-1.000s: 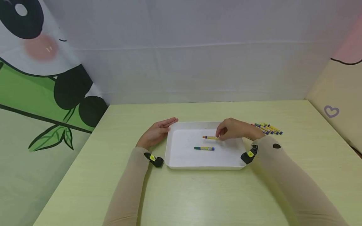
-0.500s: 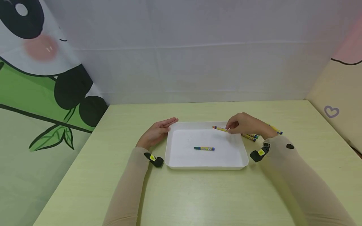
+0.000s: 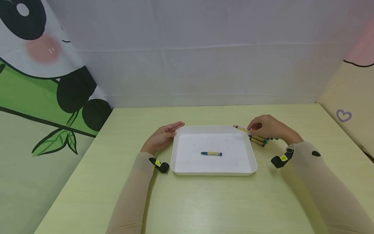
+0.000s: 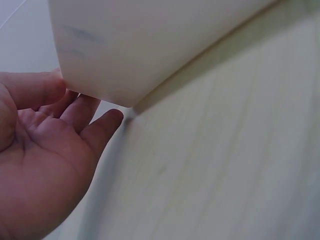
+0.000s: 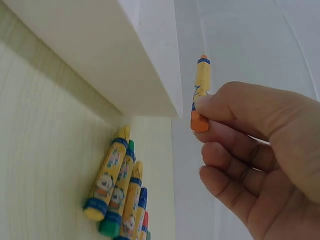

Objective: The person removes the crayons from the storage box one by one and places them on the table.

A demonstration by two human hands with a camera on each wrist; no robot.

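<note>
An orange crayon [image 5: 201,90] in a yellow-and-blue wrapper is pinched between the thumb and index finger of my right hand [image 3: 273,128], its tip pointing up-left. The hand is over the far right corner of the white tray [image 3: 187,167]. My left hand [image 3: 159,139] rests against the tray's far left corner with fingers fairly straight; in the left wrist view its thumb touches the tray edge [image 4: 95,60]. A dark green crayon [image 3: 211,153] lies sideways on the tray floor.
Several crayons [image 5: 107,185] lie side by side on the table just right of the tray, partly hidden under my right hand in the head view. A pale cloth backdrop [image 3: 204,74] stands behind the table [image 3: 210,201].
My right hand has lifted the orange crayon off the tray area and carried it right and away from me to the tray's far right corner. The left hand has stayed still.
</note>
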